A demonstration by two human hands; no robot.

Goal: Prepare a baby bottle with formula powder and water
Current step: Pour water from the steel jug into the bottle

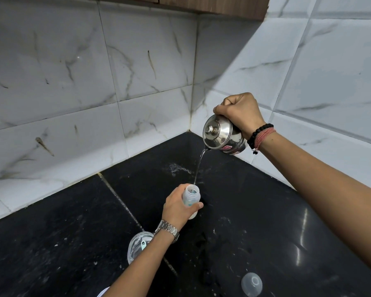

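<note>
- The left hand (177, 205) grips the baby bottle (191, 199) around its middle, with the fingers curled behind it and the thumb across the front.
- The bottle stands upright on the black counter (255, 211), near the corner where the two tiled walls (94, 82) meet. Its mouth is open, without any cap, and a little whitish content shows at its bottom.
- The right hand (239, 113) is closed tightly around the handle of a small steel kettle (222, 136); the handle itself is hidden inside the fist.
- The kettle is held high above the bottle and tilted forward, its lid with a round knob facing the camera.
- A thin stream of water (199, 163) falls from the spout down to the mouth of the bottle.
- On the left wrist there is a metal watch (168, 229). On the right wrist there are a black bead bracelet (258, 133) and some pink threads beside it.
- A clear round container (137, 245) with a small pale green piece inside stands on the counter just beside the left forearm, partly hidden by it.
- A translucent domed cap (251, 284) lies on the counter near the bottom edge, well apart from the bottle.
- Some water drops are scattered on the counter behind the bottle.
- A brown wooden cabinet (212, 5) hangs above the corner.
</note>
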